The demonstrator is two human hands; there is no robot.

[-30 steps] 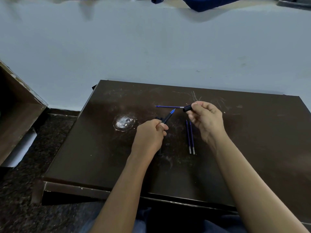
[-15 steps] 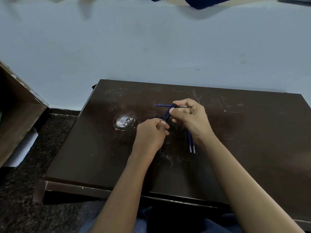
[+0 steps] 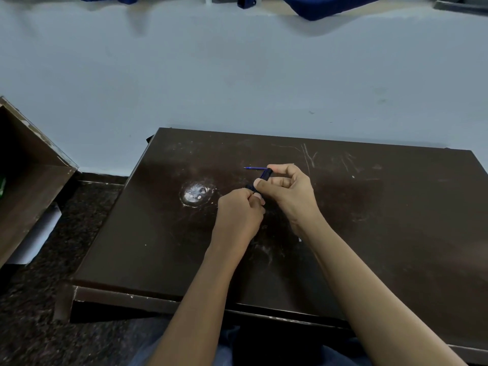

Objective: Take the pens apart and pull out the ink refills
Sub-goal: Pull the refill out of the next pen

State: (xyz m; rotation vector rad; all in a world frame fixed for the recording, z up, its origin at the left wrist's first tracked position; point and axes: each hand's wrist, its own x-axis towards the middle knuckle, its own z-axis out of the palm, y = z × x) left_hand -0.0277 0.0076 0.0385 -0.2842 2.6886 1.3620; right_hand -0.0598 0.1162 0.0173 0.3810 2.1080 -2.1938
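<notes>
Pen (image 3: 264, 176) pinched between both closed hands, left (image 3: 239, 216) and right (image 3: 286, 192), over table (image 3: 396, 207); refill (image 3: 254, 168) beyond; likely mid-separation, needing opposite pulls next.

one head cam only, worn by the person, looking fwd and down. close above the dark surface (image 3: 396, 220), forearms entering from bottom edge. pale wall (image 3: 237, 75) fills upper half; floor (image 3: 52, 299) at left.

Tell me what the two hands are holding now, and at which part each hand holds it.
Both hold one dark pen. The left hand grips its lower end; the right hand pinches the upper end by thumb and forefinger.
</notes>
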